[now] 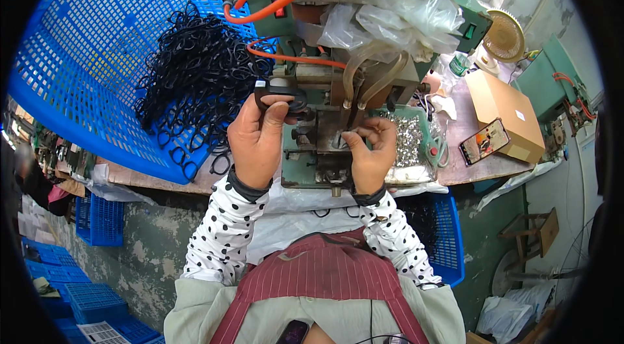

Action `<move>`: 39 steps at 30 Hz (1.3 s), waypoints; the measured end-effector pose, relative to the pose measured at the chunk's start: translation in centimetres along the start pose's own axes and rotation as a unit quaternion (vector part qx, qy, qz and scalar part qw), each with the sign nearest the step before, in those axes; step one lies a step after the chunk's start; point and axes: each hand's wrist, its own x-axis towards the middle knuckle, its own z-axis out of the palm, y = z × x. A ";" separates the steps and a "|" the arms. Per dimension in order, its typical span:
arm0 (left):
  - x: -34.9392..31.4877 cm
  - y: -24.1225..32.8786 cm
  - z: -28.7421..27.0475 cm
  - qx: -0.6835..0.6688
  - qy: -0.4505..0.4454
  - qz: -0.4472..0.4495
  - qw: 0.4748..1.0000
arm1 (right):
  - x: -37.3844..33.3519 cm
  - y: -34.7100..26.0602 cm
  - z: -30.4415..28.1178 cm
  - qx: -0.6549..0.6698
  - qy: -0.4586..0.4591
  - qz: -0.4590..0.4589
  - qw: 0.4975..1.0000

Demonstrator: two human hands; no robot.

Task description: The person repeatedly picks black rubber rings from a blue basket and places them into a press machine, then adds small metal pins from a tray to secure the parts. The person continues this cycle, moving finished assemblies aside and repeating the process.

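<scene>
Head view: two bare hands near centre, left hand [257, 142] pinching one smooth black curved part [296, 93] left of the metal fixture [328, 124], right hand [372, 157] narrowed thumb-to-finger at the fixture, can't tell on what. Just beyond, two flexible translucent tubes [382, 84] drop toward it; to the right, one green tray [409, 110] of small shiny metal bits [406, 140], too many to count. Far left, one blue lattice plastic basket [84, 77], thin black loops [185, 61] heaped inside, uncountable.

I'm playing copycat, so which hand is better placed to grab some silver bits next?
Probably the right. The right hand is just beside the silver bits, while the left hand is farther off, holding a black piece.
</scene>
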 end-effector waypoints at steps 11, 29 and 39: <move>-0.3 -1.3 -0.5 0.025 -0.007 0.000 1.000 | -0.1 2.3 0.9 -0.019 0.009 -0.111 0.994; -3.4 -1.1 0.6 0.110 -0.191 0.324 0.920 | 1.0 1.8 -0.3 0.062 -0.023 -0.057 0.996; -5.6 -4.3 3.8 0.128 -0.274 0.386 0.872 | 6.4 7.5 -15.0 -0.459 0.079 0.024 0.885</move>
